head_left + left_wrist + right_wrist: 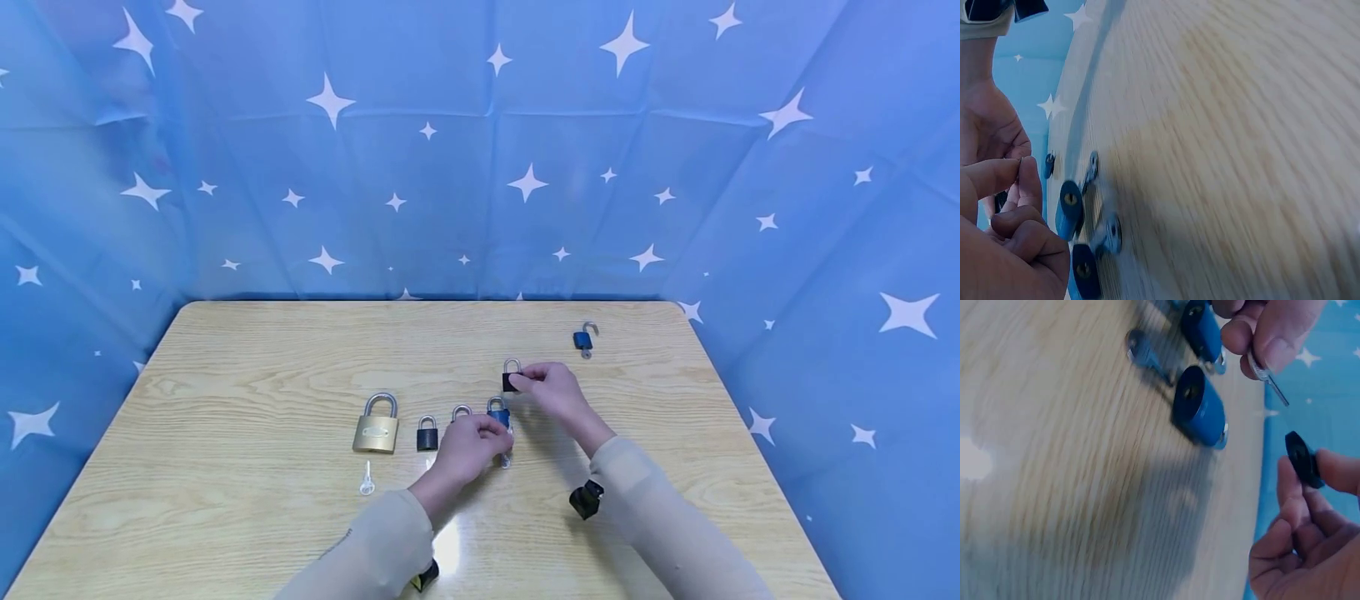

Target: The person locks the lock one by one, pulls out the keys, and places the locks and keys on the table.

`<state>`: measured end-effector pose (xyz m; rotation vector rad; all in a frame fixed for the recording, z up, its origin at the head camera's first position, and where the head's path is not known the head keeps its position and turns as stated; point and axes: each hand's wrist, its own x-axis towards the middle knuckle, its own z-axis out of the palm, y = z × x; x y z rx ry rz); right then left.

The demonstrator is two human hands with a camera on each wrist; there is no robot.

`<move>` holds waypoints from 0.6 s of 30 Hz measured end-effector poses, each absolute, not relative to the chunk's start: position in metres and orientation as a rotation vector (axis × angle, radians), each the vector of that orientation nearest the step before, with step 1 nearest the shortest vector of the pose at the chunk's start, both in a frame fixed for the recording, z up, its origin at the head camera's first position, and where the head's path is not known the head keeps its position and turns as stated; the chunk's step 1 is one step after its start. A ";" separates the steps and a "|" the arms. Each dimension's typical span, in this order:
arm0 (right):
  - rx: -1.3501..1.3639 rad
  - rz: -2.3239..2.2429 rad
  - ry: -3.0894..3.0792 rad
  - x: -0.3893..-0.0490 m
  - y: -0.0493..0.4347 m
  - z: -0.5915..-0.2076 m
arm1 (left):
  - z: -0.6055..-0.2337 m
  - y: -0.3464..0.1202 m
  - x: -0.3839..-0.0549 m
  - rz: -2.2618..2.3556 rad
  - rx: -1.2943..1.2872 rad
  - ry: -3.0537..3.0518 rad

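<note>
My right hand (pixel 553 390) pinches a small black padlock (pixel 510 382) between thumb and fingers, above the table. In the right wrist view its keyhole end faces the key (pixel 1262 372) that my left hand (pixel 467 450) pinches. The key's blade points toward the padlock, with a gap between them. Below my hands, a blue padlock (pixel 497 415) lies on the table with a loose key (pixel 506 461) near it. Left of it lies another padlock (pixel 461 410), its body mostly hidden behind my left hand; only its shackle shows clearly in the head view.
Further left lie a black padlock (pixel 427 439) and a large brass padlock (pixel 376 433) with a key (pixel 367 481) below it. A blue padlock (pixel 582 341) with its shackle swung open lies at the back right of the wooden table (pixel 247 375). A starred blue curtain (pixel 450 167) hangs behind.
</note>
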<state>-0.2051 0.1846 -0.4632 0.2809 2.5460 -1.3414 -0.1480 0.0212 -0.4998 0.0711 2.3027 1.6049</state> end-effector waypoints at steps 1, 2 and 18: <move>0.273 -1.331 2.549 -0.205 0.187 -0.464 | -0.500 0.024 -0.148 1.604 0.078 2.306; 0.264 -1.323 2.549 -0.205 0.190 -0.464 | -0.500 0.026 -0.148 1.609 0.080 2.301; 0.137 -1.102 2.612 -0.198 0.207 -0.479 | -0.496 0.040 -0.138 1.474 0.109 2.364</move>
